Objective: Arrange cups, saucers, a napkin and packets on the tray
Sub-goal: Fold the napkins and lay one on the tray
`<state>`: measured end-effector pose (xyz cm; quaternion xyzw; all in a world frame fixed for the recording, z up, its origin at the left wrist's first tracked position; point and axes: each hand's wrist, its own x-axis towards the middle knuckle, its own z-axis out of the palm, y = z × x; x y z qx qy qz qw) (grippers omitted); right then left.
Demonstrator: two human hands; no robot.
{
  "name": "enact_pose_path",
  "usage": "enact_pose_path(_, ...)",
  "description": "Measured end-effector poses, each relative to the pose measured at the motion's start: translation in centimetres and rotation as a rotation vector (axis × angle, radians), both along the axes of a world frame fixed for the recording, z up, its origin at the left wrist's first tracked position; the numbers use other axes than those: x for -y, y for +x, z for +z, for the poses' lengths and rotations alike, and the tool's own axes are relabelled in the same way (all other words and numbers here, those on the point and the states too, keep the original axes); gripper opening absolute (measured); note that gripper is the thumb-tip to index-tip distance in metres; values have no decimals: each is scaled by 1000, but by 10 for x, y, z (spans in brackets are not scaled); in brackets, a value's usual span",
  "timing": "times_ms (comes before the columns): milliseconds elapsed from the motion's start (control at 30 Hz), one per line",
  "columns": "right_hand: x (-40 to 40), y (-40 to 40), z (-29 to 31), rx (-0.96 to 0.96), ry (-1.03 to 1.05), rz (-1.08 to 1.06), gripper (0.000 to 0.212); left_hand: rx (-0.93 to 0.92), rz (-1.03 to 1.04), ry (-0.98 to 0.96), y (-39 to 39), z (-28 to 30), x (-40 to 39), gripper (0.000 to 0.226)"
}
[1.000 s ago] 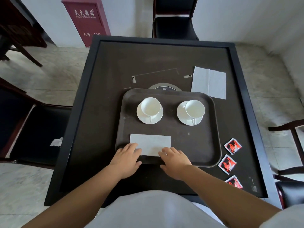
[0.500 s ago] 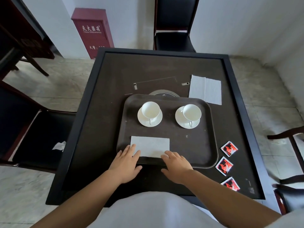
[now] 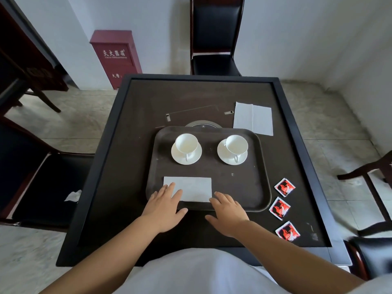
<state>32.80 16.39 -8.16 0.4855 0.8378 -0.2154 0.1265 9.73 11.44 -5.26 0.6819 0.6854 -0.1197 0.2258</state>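
Note:
A dark brown tray (image 3: 250, 187) lies on the black table (image 3: 131, 166). On its far half stand two white cups on saucers, the left cup (image 3: 186, 145) and the right cup (image 3: 235, 146), handles toward me. A folded white napkin (image 3: 193, 187) lies flat at the tray's near left. My left hand (image 3: 164, 206) rests open with its fingertips on the napkin's near left corner. My right hand (image 3: 228, 211) lies open at the tray's near rim, by the napkin's right corner. Three red packets (image 3: 280, 207) lie on the table right of the tray.
A second white napkin (image 3: 253, 117) lies on the table beyond the tray's far right corner. A round inset (image 3: 202, 125) shows behind the tray. Dark chairs (image 3: 214, 37) stand around the table, and a red cabinet (image 3: 115, 58) is by the wall. Crumpled tissue (image 3: 73, 196) lies on the left chair.
The camera has tilted up, so the table sits lower in view. Both hands have slid slightly toward me along the napkin's near edge. Cups, tray and packets have not moved.

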Motion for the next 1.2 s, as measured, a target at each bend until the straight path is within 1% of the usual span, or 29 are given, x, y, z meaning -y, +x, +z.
enact_pose_path(367,-18,60,11,-42,53,-170,62,73,-103,124,62,26,-52,70)
enact_pose_path(567,-52,100,30,-67,89,-262,65,58,-152,220,101,43,-101,71)
enact_pose_path(833,-112,144,51,-90,138,-315,63,36,-213,340,148,54,-166,62)
enact_pose_path(933,-139,153,53,-83,134,-303,63,23,-214,345,160,55,-191,62)
enact_pose_path(1200,-215,159,43,-64,87,-282,61,3,-197,278,169,47,-263,63)
